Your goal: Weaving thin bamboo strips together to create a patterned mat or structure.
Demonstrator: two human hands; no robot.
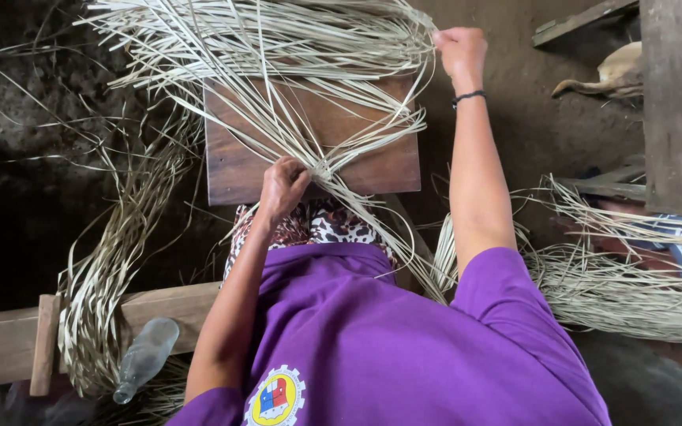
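Observation:
Long pale dried leaf strips (262, 47) fan out over a brown wooden board (372, 162) resting on my lap. My left hand (282, 188) is closed on the point where the strips cross at the board's near edge, pinning them down. My right hand (461, 52), with a dark band on its wrist, is stretched out past the board's far right corner and pinches the end of one strip between closed fingers. My purple shirt (372, 339) fills the lower middle and hides my lap.
A loose bundle of strips (112, 268) trails down the left over a wooden beam (1, 343), beside a clear plastic bottle (145, 356). Another bundle (633, 292) lies at the right. A wooden post (680, 102) and planks stand at the upper right on the dirt floor.

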